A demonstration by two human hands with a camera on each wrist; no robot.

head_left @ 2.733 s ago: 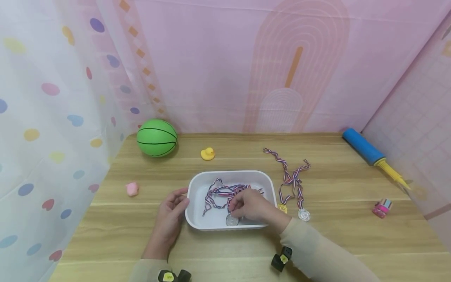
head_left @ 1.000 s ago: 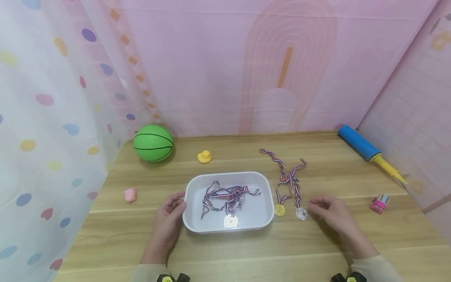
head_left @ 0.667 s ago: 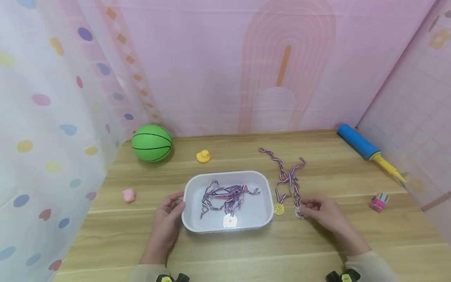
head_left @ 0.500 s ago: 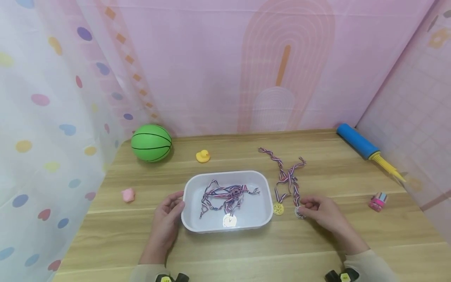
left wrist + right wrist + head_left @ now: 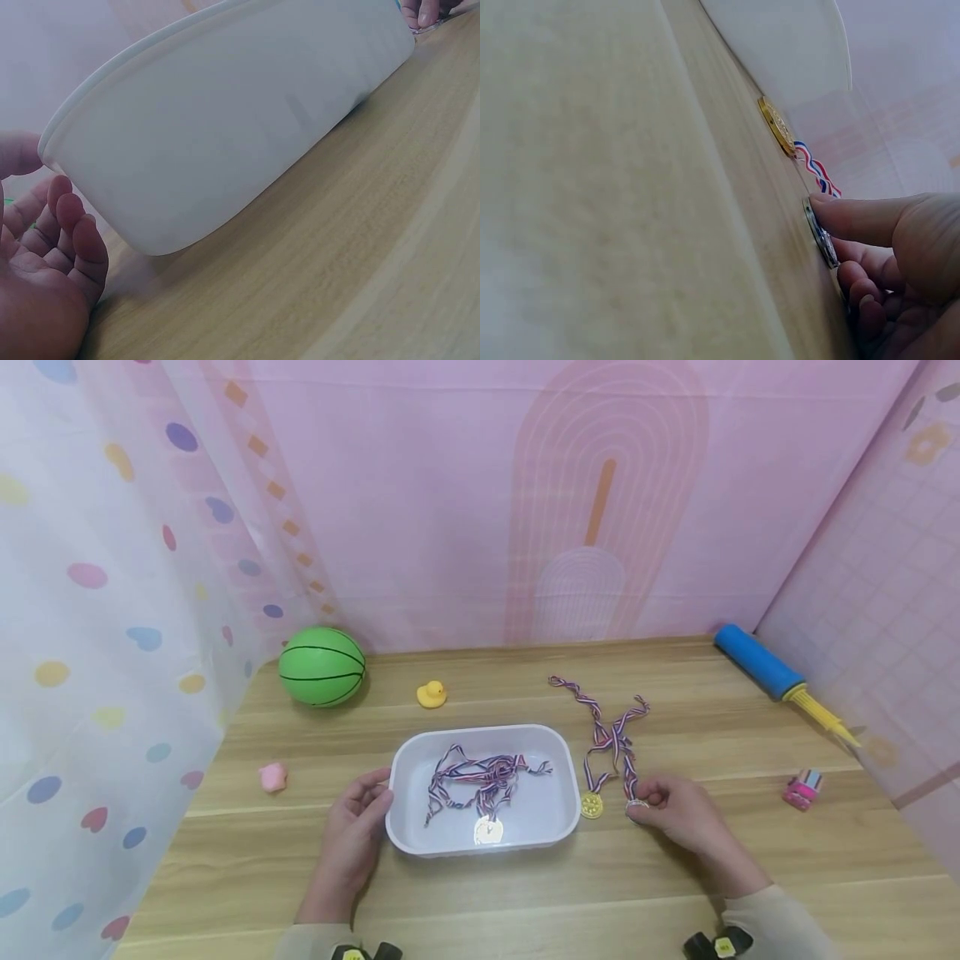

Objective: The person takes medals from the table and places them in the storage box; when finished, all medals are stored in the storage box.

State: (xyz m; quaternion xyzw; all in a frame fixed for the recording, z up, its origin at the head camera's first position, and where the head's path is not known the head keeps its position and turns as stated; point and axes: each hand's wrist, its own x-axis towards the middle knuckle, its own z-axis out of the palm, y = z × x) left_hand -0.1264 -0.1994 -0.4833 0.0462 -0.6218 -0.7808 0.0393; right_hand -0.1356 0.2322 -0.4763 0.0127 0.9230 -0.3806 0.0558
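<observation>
A white tray [image 5: 483, 728] holds one medal [image 5: 488, 831] with a tangled striped ribbon [image 5: 480, 774]. To its right, a gold medal [image 5: 591, 805] and a silver medal [image 5: 634, 806] lie on the table with their ribbons crossed. My right hand [image 5: 643, 802] pinches the silver medal; in the right wrist view the thumb [image 5: 855, 217] lies on the silver medal [image 5: 821, 232] with the fingers curled beneath, past the gold medal [image 5: 778, 125]. My left hand [image 5: 375, 793] rests relaxed against the tray's left end, and the left wrist view shows its fingers [image 5: 71, 232] beside the tray wall [image 5: 247, 127].
On the wooden table [image 5: 525, 893] a green ball [image 5: 321, 666] sits back left, with a yellow duck [image 5: 431, 694] and a small pink toy [image 5: 273, 777]. A blue and yellow pump [image 5: 776, 681] and a pink toy car [image 5: 801, 790] lie right. Pink walls and a dotted curtain enclose it.
My right hand left the medal in the tray, swung out to the right, then came back left and closed on the silver medal. The left hand stayed at the tray.
</observation>
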